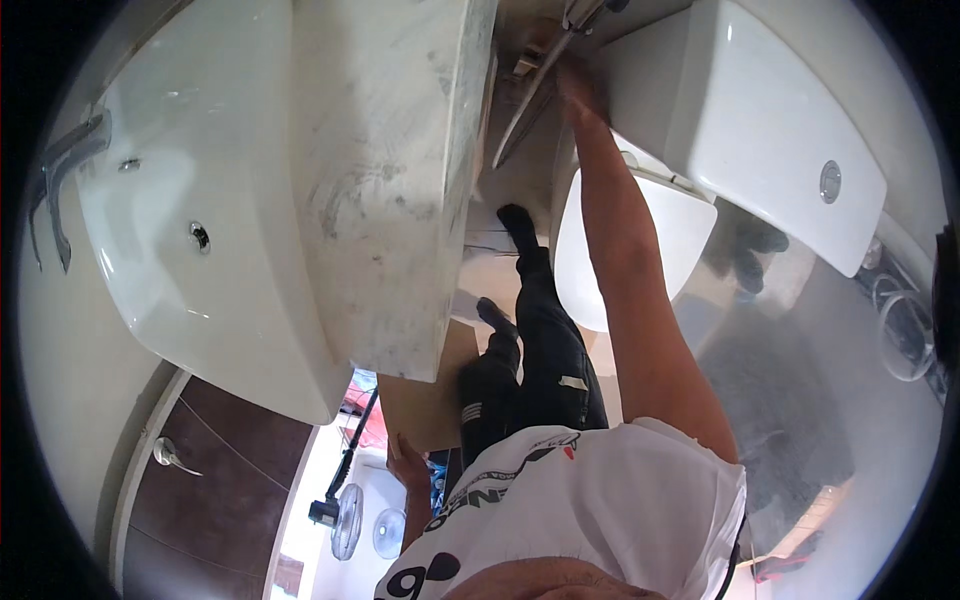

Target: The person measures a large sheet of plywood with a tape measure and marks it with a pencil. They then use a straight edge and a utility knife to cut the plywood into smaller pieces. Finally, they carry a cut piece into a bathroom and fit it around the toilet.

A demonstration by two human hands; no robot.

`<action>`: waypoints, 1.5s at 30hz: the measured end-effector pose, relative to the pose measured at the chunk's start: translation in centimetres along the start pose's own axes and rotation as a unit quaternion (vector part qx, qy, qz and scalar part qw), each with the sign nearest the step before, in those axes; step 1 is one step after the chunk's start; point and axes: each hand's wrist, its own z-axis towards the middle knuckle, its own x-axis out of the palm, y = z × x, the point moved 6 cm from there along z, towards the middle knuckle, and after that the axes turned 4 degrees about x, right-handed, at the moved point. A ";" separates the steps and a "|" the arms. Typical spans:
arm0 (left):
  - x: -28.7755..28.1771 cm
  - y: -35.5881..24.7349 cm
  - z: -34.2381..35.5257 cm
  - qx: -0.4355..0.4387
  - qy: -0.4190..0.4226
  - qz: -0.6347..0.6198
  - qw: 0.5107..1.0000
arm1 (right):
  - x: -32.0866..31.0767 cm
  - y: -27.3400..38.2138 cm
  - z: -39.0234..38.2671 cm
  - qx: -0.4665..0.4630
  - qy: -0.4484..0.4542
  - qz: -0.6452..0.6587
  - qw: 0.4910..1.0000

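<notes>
My right arm reaches forward over the white toilet point(572, 265). At its end my right hand point(580, 92) is in the shadowed gap between the toilet tank point(770, 120) and the stone counter point(390, 200). A thin, curved, pale strip or hose point(535, 105) runs right beside it; the fingers are too dark and blurred to read. Low on the left, my left hand point(406, 465) is closed on the edge of a flat tan board point(425, 400), which stands by the counter's near end.
A white washbasin point(220, 200) with a chrome tap point(70, 165) lies at the left. Below it is a brown door point(215, 470) with a handle. A fan point(347, 522) stands beyond the doorway. My legs point(545, 330) stretch between counter and toilet. At the right hangs a coiled clear item point(903, 335).
</notes>
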 end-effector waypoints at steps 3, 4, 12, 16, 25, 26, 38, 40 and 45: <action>0.4 0.9 0.9 0.045 -0.009 0.027 0.999 | 2.1 -4.1 1.2 0.253 0.228 0.252 0.906; 0.6 0.4 1.1 0.069 -0.020 0.042 0.997 | 2.7 -4.9 1.3 0.263 0.250 0.266 0.893; 1.4 -1.1 2.3 0.063 -0.001 0.036 0.997 | 5.8 -9.9 5.9 0.137 0.266 0.127 0.946; 2.3 0.1 2.4 0.038 0.026 0.090 0.995 | 8.0 -11.4 7.5 0.065 0.208 0.060 0.974; 2.7 -1.7 2.7 0.040 -0.004 0.008 0.999 | 6.9 -12.2 6.5 -0.078 0.054 -0.030 0.995; 2.4 -1.5 2.6 0.047 -0.002 0.004 0.999 | 6.4 -12.7 6.4 -0.084 0.035 -0.050 0.995; 2.9 -0.3 3.2 0.112 -0.024 -0.006 0.993 | 1.4 -10.1 -5.7 -0.287 -0.088 0.039 0.953; 2.7 1.7 3.1 0.124 -0.034 -0.008 0.992 | 0.9 -8.6 -11.1 -0.179 0.050 0.087 0.979; 1.7 3.8 4.4 0.172 0.006 -0.032 0.985 | -2.7 -9.2 -21.2 -0.162 0.113 0.010 0.980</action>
